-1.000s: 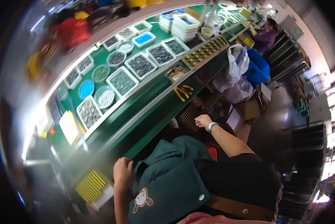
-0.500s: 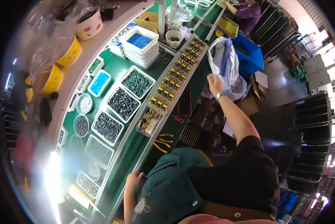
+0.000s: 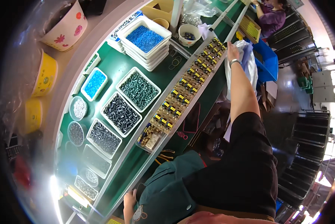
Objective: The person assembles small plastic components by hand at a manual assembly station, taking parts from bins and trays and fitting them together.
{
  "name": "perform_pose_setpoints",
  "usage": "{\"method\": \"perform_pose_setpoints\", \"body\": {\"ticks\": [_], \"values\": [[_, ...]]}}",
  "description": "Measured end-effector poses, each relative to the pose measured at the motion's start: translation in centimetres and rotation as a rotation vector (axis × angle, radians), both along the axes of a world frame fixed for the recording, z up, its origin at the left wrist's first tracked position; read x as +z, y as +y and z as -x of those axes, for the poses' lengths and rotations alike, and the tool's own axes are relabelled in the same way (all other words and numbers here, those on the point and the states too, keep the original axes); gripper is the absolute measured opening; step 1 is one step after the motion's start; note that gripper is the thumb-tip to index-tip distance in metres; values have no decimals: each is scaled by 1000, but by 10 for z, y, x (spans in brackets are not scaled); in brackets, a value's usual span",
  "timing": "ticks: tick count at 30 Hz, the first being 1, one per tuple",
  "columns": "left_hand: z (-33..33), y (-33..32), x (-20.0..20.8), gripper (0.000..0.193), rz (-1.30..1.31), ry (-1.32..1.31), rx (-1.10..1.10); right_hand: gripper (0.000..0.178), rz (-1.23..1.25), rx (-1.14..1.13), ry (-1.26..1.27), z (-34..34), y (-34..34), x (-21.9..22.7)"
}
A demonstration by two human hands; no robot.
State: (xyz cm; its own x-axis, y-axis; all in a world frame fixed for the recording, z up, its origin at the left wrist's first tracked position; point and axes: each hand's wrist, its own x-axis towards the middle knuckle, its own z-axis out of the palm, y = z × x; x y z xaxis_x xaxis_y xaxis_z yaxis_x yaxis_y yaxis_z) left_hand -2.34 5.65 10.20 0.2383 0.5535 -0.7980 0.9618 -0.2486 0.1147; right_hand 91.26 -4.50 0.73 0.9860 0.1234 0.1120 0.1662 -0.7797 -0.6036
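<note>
My right hand [image 3: 233, 52] reaches to the far end of the row of circuit boards [image 3: 182, 95], its fingers stretched toward the rail's outer edge. No object shows in it. These tan boards carry yellow-topped dark parts and lie in a line between metal rails [image 3: 162, 143]. A white plastic bag [image 3: 246, 71] hangs beside my right wrist. My left hand [image 3: 130, 201] is low, by the near rail at the bench edge. Its fingers are partly hidden, so their grip cannot be told. A clear box of small parts [image 3: 150, 138] sits at the near end of the boards.
Trays of dark parts [image 3: 121, 114], green parts [image 3: 139, 89] and stacked white trays with blue parts [image 3: 145, 39] stand left of the rails. Yellow-handled pliers [image 3: 163, 156] and a phone [image 3: 191, 117] lie near me. A blue bin [image 3: 268, 65] and another person [image 3: 274, 18] are at far right.
My right hand has moved up from in front of the plastic bag to the rail by the far boards, and its fingers have straightened. The view has shifted; my left hand stays low at the bench edge.
</note>
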Motion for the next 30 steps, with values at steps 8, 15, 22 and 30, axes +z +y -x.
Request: {"method": "perform_pose_setpoints", "body": {"ticks": [8,15,22,30], "values": [[90,-43,-42,51,5,91,245,96,68,-48,58,-37,27,-21],[65,-48,-25,44,43,98,335,103,98,12,111,-60,27,-32],[40,-45,-34,34,36,-62,424,101,166,-18,103,-57,20,-24],[49,-61,-44,30,36,-110,471,96,246,-14,-3,-8,28,-13]]}}
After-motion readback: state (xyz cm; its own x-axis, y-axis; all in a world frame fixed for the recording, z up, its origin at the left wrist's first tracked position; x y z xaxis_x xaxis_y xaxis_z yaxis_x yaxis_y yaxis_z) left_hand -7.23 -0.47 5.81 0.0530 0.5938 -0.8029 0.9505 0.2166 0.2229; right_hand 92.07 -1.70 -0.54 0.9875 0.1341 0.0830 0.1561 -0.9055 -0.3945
